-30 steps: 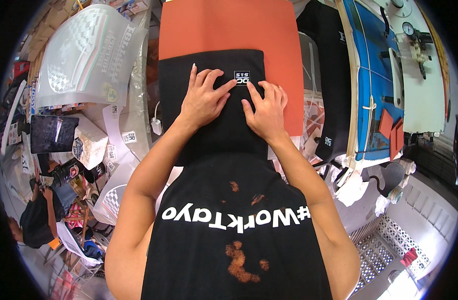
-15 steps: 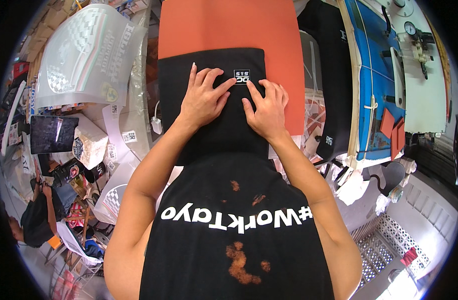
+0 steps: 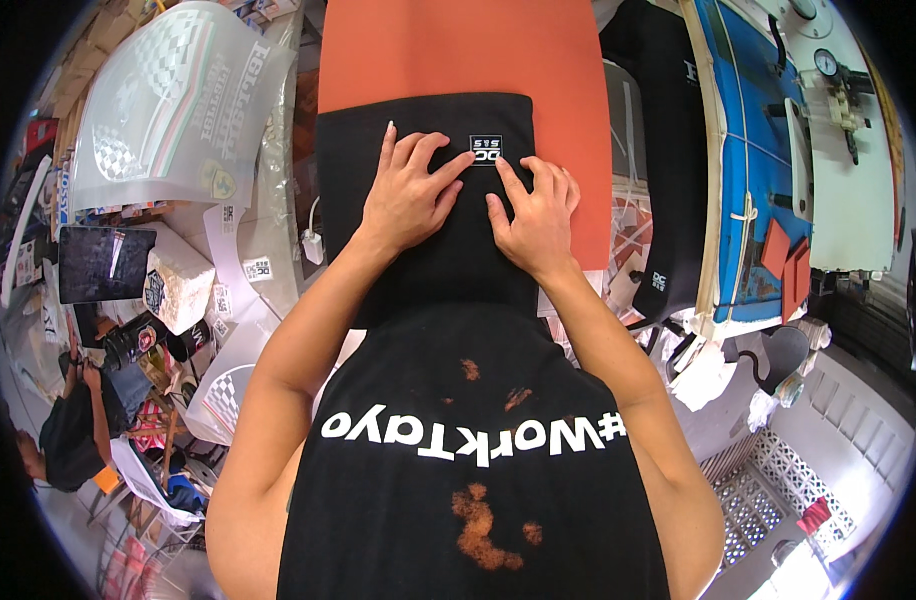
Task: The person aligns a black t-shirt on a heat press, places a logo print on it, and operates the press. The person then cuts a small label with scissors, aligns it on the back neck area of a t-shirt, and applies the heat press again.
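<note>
A black piece of fabric (image 3: 433, 275) lies flat over an orange board (image 3: 568, 90) straight in front of me. Near its far right corner is a small square label (image 3: 486, 150) with white print. My left hand (image 3: 408, 200) rests on the fabric with its fingers spread, the index fingertip at the label's lower left edge. From the other side, my right hand (image 3: 538, 225) has its index fingertip at the label's lower right corner, and its other fingers are bent over the fabric's right edge. Neither hand grips anything.
Translucent printed sheets (image 3: 168, 110) and a dark tablet (image 3: 108, 264) are at the left. A person in black (image 3: 76, 440) is at the far left. To the right lie a black garment (image 3: 668, 200) and a blue-topped press-like unit (image 3: 743, 180) with a gauge (image 3: 826, 63).
The whole view has shifted very slightly. Both hands stay at the label in nearly the same pose, and the fabric looks unmoved.
</note>
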